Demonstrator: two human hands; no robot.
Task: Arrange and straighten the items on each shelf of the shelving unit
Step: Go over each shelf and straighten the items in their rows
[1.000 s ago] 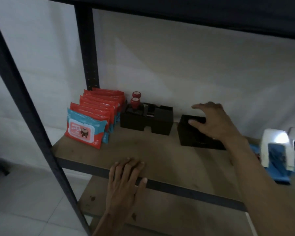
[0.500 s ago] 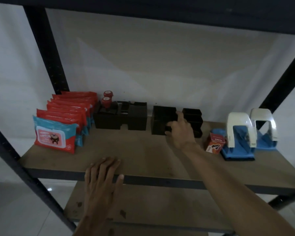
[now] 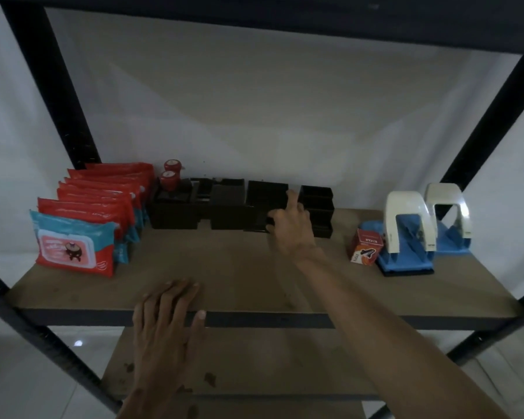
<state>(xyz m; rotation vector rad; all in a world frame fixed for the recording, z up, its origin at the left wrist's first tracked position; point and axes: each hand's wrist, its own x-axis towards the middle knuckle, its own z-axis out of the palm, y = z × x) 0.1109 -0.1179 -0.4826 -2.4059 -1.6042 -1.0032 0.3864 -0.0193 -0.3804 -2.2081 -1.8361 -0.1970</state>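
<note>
- Right hand (image 3: 291,231) is reached deep into the shelf (image 3: 254,282), up against the black boxes at the back.
- Its index finger points up along the side of the middle black box (image 3: 265,204), thumb and curled fingers pressed at that box's lower right corner; whether the grip is truly clamped on it, I cannot tell.
- That middle black box sits just beside the left black organiser (image 3: 194,207), nearly touching it, and a stack of black trays (image 3: 316,210) stands right behind the hand.
- Two red-capped jars (image 3: 168,178) stand in the left end of the organiser, one behind the other.
- Far left: a row of red and teal wipe packs (image 3: 73,240), standing upright one behind another, the front one facing us with its white label.
- Far right: two white-and-blue hole punches (image 3: 409,234), side by side, the nearer one forward of the other.
- A small red and white carton (image 3: 365,247) leans against the left edge of the nearer punch.
- Left hand (image 3: 167,325) lies flat, fingers spread and empty, palm down over the front lip of the shelf, thumb on the dark metal rail.
- Below, a lower shelf board (image 3: 254,364) shows dark stains.
</note>
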